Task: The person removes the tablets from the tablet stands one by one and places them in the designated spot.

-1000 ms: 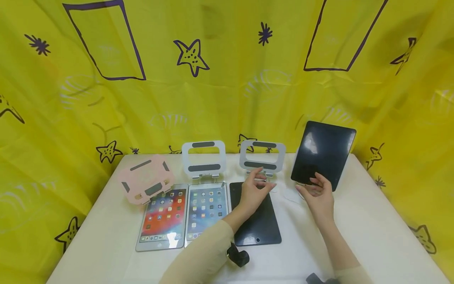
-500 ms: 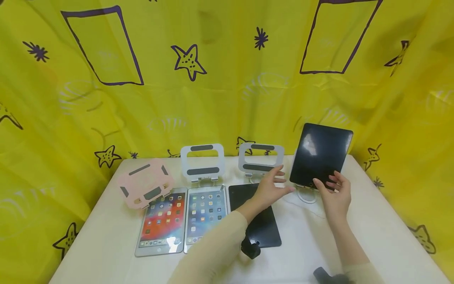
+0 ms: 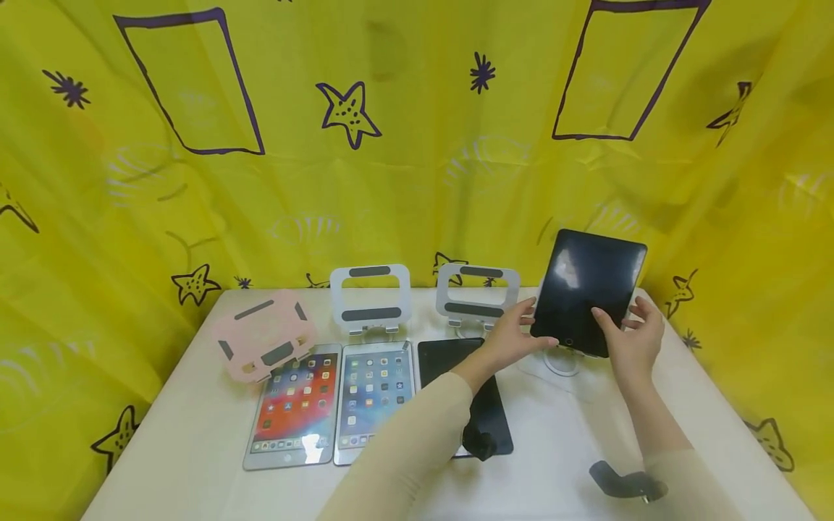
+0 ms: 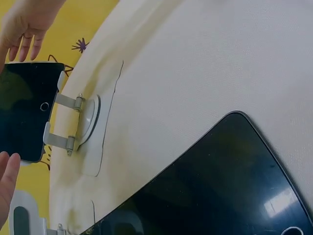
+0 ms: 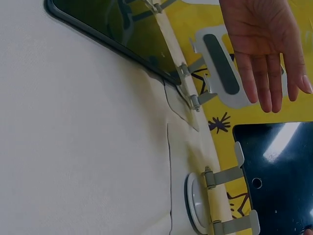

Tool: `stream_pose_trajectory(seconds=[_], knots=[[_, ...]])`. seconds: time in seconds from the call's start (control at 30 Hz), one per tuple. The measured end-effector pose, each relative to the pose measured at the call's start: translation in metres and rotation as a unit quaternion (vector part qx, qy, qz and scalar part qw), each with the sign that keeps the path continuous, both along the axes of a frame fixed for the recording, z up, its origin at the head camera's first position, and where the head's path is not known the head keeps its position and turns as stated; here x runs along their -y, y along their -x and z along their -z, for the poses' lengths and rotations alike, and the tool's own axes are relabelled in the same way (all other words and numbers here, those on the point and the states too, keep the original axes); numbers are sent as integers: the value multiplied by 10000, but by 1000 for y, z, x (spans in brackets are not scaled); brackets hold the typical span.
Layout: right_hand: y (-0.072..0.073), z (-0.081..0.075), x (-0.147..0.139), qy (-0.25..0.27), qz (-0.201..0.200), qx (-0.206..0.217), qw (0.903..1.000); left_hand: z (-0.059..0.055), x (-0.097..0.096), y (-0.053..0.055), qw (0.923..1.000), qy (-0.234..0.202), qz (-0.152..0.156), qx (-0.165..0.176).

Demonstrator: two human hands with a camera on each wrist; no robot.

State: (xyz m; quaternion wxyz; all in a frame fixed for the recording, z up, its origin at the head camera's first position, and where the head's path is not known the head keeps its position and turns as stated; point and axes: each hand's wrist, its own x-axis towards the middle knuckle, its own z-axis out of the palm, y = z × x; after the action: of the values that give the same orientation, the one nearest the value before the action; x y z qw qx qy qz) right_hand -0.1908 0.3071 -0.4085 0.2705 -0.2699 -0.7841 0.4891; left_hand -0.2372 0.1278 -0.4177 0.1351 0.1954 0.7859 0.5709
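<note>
A black tablet (image 3: 586,278) leans upright on a stand (image 4: 66,100), whose two lower clips hold its home-button edge. A round stand base (image 4: 89,117) shows below it. My right hand (image 3: 637,346) is at the tablet's right edge, thumb on the screen and fingers along the side. At the lower left corner is my left hand (image 3: 511,340), thumb and fingers spread apart; its straight fingers point toward the tablet's left edge in the right wrist view. A second black tablet (image 3: 500,416) lies flat, partly under my left forearm.
Two white stands (image 3: 370,315) (image 3: 478,310) stand upright at the back. A pink stand (image 3: 263,336) tilts at the left, overlapping a tablet with a red-blue screen (image 3: 296,412). Another lit tablet (image 3: 374,391) lies beside it. A yellow curtain (image 3: 417,181) hangs behind the white table.
Both hands have moved right and up from below the standing tablet. The right hand now has its thumb on the tablet's screen at the right edge; the left has come to the lower left corner.
</note>
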Motion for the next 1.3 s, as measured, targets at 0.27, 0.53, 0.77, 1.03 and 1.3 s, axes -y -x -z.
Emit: stream_pose_trajectory(seconds=[0.27,0.53,0.77,1.03,1.3], knots=[[3,-4,-6,-266,-171,219,9993,-10,-7,4,9984,261,459,-217],[6,-3,-11,-402,-202,272,9986,-14,-15,12,9952,682,463,-521],[6,-1,-9,-146,-184,380,9990,-5,-14,17,9985,99,523,104],[5,3,-8,37,-85,51,9999,-2,-14,17,9972,-359,415,506],[1,11,-14,52,-224,-404,9989,-4,-19,13,9990,-326,-154,257]])
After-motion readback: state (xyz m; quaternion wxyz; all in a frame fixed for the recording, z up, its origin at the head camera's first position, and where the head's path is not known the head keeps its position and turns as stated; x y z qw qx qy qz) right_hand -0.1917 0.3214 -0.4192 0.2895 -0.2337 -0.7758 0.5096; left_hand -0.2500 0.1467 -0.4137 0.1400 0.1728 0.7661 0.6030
